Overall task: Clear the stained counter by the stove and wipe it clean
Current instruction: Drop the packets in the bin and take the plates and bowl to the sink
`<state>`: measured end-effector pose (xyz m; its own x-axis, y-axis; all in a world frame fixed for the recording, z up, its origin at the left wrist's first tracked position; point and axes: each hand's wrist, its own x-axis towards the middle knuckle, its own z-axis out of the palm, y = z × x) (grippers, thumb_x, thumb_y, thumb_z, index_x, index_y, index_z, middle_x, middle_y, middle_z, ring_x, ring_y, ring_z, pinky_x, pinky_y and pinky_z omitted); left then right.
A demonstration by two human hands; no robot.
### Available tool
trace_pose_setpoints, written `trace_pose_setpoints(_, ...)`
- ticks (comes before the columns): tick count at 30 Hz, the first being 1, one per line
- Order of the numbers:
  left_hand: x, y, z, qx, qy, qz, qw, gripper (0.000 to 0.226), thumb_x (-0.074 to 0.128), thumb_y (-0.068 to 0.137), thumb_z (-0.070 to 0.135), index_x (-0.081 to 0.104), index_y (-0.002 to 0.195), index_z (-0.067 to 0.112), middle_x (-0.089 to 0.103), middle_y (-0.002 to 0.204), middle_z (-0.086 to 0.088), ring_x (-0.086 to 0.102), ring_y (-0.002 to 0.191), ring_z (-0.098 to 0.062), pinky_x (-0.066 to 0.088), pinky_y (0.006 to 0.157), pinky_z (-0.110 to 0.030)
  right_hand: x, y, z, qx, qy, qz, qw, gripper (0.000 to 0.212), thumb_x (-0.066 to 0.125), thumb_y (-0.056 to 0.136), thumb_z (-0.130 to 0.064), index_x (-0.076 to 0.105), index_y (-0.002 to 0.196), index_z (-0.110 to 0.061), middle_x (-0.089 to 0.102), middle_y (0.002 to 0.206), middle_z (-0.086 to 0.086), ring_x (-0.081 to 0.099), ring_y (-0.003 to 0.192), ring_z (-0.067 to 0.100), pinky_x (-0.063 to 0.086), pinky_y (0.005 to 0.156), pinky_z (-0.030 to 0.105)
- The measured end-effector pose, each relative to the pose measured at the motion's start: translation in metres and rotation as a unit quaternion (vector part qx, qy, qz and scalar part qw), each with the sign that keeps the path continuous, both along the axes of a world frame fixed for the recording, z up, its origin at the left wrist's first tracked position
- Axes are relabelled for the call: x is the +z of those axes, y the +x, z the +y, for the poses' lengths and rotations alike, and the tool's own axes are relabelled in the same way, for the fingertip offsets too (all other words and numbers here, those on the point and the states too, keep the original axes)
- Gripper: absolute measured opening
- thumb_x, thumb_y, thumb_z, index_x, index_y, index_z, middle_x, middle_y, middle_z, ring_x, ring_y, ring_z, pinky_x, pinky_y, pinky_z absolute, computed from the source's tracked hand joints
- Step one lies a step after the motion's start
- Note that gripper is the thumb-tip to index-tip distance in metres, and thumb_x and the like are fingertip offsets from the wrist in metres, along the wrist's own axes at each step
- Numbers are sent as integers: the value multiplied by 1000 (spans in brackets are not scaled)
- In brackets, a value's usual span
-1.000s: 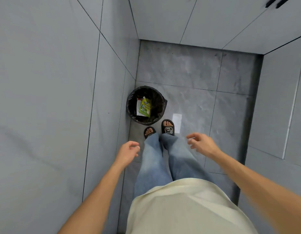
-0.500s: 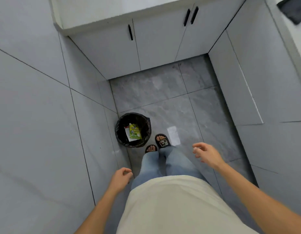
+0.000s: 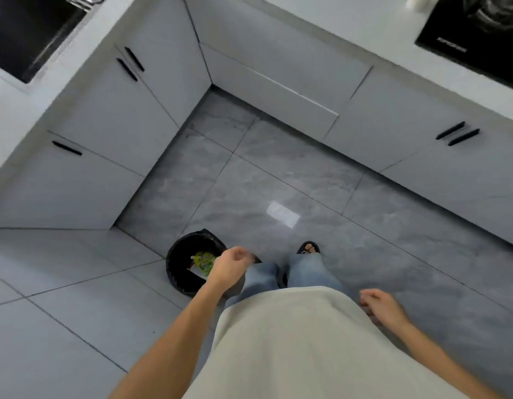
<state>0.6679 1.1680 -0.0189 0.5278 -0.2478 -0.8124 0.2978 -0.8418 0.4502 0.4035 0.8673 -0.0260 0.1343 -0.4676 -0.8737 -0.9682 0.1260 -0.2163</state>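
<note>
The view has swung up and to the right since half a second ago, bringing the white stone counter [image 3: 364, 27] and the black glass stove top [image 3: 477, 33] into sight at one o'clock, where only cabinet doors showed before. The counter runs along the top edge from twelve to three o'clock, the stove set into it at the far right; a pale bottle base [image 3: 419, 2] stands just beside the stove's left edge, too cropped to identify. No stain can be made out in the blur. The left hand [image 3: 231, 267] hangs at six o'clock over the round black bin [image 3: 180, 272], fingers loosely curled and holding nothing. The right hand [image 3: 382, 308] sits at five o'clock beside the cream shirt [image 3: 292, 341], fingers relaxed and empty, well apart from the left. Inside the bin lies a green and yellow packet [image 3: 204, 262]. One black sandal [image 3: 308, 249] shows below blue jeans [image 3: 307, 272] on the grey marbled floor tiles [image 3: 278, 180]. A black sink [image 3: 22, 33] fills the ten o'clock corner above white cabinet doors [image 3: 111, 133] with black handles.
</note>
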Motion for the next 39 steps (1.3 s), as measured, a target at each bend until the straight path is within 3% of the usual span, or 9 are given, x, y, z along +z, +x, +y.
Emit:
trace_pose_setpoints(3, 4, 14, -52, -62, -12, -11, 998, 26, 63, 101, 35, 72, 123, 26, 77, 110, 4, 74, 90, -8, 61, 85, -33, -2, -46, -5, -75, 16, 5, 997, 15, 58, 104, -10, 73, 104, -9, 74, 96, 13, 65, 76, 25, 52, 69, 35)
trace_pose_setpoints(5, 5, 19, -83, -111, -4, -14, 994, 26, 64, 101, 37, 71, 125, 30, 75, 112, 4, 71, 90, -5, 54, 76, -26, -4, -68, -13, -133, 17, -4, 991, 15, 59, 104, -10, 73, 108, -7, 74, 97, 16, 67, 80, 28, 53, 69, 35)
trace_pose_setpoints(9, 0, 15, -137, -184, 39, -13, 982, 25, 64, 103, 33, 71, 126, 27, 77, 113, -3, 72, 91, -14, 50, 78, -28, -6, -88, -44, -183, 9, -34, 983, 15, 59, 105, -14, 73, 108, -11, 76, 100, 14, 71, 89, 32, 55, 74, 39)
trace_pose_setpoints(15, -6, 9, -186, -232, 113, -29, 966, 23, 63, 102, 19, 74, 122, 18, 78, 109, -7, 72, 97, -29, 56, 86, -38, 2, -83, -111, -265, -6, -92, 960, 15, 58, 104, -14, 71, 111, -12, 75, 104, 15, 65, 81, 24, 47, 64, 29)
trace_pose_setpoints(17, -6, 10, -203, -229, 133, -18, 964, 22, 62, 100, 14, 76, 117, 14, 77, 99, -9, 68, 84, -27, 53, 77, -36, 9, -80, -138, -290, -26, -111, 950, 14, 58, 103, -17, 71, 108, -17, 76, 105, 11, 68, 85, 24, 51, 67, 31)
trace_pose_setpoints(21, -7, 18, -245, -271, 158, -5, 950, 19, 58, 102, 7, 75, 109, 11, 73, 94, -11, 65, 81, -27, 48, 73, -32, 19, -80, -183, -335, -50, -131, 932, 15, 61, 100, -20, 73, 109, -21, 77, 103, 2, 74, 93, 23, 59, 82, 39)
trace_pose_setpoints(23, -11, 24, -273, -298, 172, -13, 939, 26, 53, 100, -1, 76, 111, 4, 71, 84, -11, 60, 76, -27, 40, 66, -31, 23, -83, -201, -363, -58, -135, 920, 14, 62, 99, -17, 73, 107, -21, 77, 104, 3, 74, 91, 23, 58, 80, 38)
trace_pose_setpoints(30, -6, 20, -436, -383, 153, -8, 911, 32, 49, 95, 0, 76, 90, 18, 71, 86, -11, 59, 76, -27, 48, 74, -33, 24, -113, -226, -416, -71, -93, 902, 18, 61, 104, -21, 73, 115, -12, 76, 110, 11, 73, 104, 31, 57, 96, 47)
trace_pose_setpoints(39, 23, -70, -649, -540, 57, 15, 840, 28, 53, 103, 11, 70, 85, 26, 77, 99, -10, 67, 83, -24, 51, 70, -30, 27, -163, -180, -619, -7, -47, 784, 21, 58, 105, -11, 69, 121, -5, 74, 104, 20, 66, 82, 30, 50, 70, 36)
